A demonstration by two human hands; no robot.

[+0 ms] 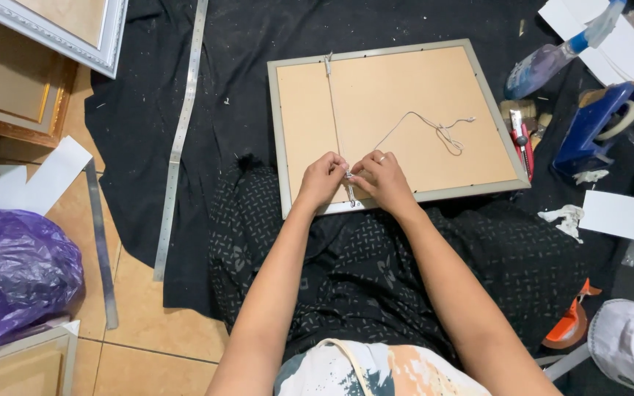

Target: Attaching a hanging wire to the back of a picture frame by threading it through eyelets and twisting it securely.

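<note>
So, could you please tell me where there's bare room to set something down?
Free: black cloth between the steel ruler and picture frame. Crowded: right of the frame, with spray bottle, tape dispenser, cutter.

A long metal ruler [180, 139] lies on the black cloth [148, 110] spread over the tiled floor [141, 323]; a second, shorter metal strip [101, 242] rests on the tiles beside it; a purple plastic bag [16, 275] sits at the left, with white paper pieces [42, 180] above it; framed pictures [60, 29] lean at the upper left; at the right lie a blue tape dispenser [599, 125], a spray bottle [552, 62], a red cutter [524, 143], a white card [618, 215], crumpled paper scraps [568, 218] and an orange tool [570, 323].
</note>
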